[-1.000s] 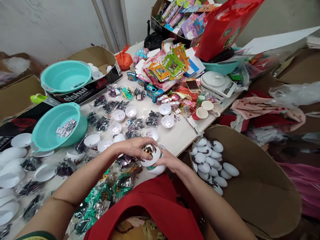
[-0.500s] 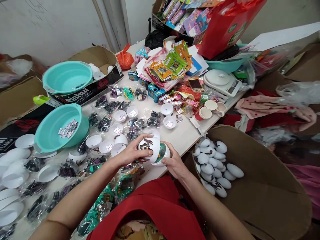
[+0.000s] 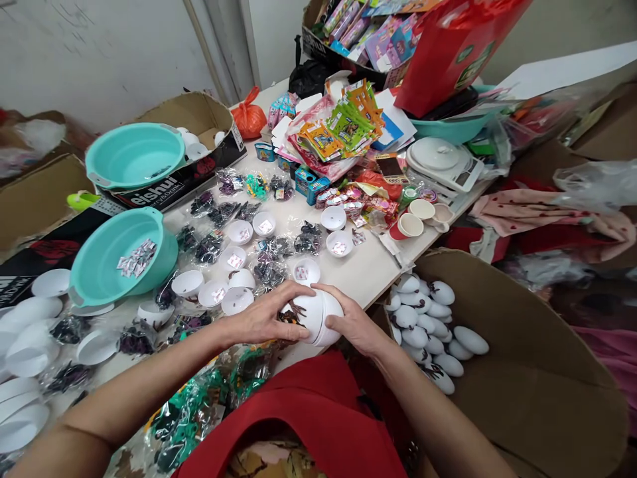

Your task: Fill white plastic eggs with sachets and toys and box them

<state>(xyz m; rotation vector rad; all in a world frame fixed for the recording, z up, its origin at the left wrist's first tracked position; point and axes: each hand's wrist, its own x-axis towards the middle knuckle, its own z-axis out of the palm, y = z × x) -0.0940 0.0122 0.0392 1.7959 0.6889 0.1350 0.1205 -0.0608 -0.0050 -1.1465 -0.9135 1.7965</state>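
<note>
A white plastic egg [image 3: 314, 315] with a dark printed picture is held between both hands over the table's front edge. My left hand [image 3: 271, 317] wraps the printed half, thumb along its near side. My right hand [image 3: 352, 324] grips the plain half. The two halves meet at a visible seam, and whatever is inside is hidden. Just beyond stands an open half shell [image 3: 305, 272] with a small packet in it. Bagged dark toy parts [image 3: 269, 271] and bagged green toy parts [image 3: 186, 418] lie to the left of the hands.
A turquoise basin [image 3: 164, 255] with small packets stands at left, near several white half shells [image 3: 32, 342]. To the right, a cardboard box [image 3: 537, 372] holds many white eggs [image 3: 423, 325]. Paper cups [image 3: 407, 227], a knife [image 3: 389, 249] and a kitchen scale [image 3: 440, 159] sit farther back.
The two egg halves have come together, covering the green contents that showed between them. Both hands have moved slightly toward my body and closed around the egg.
</note>
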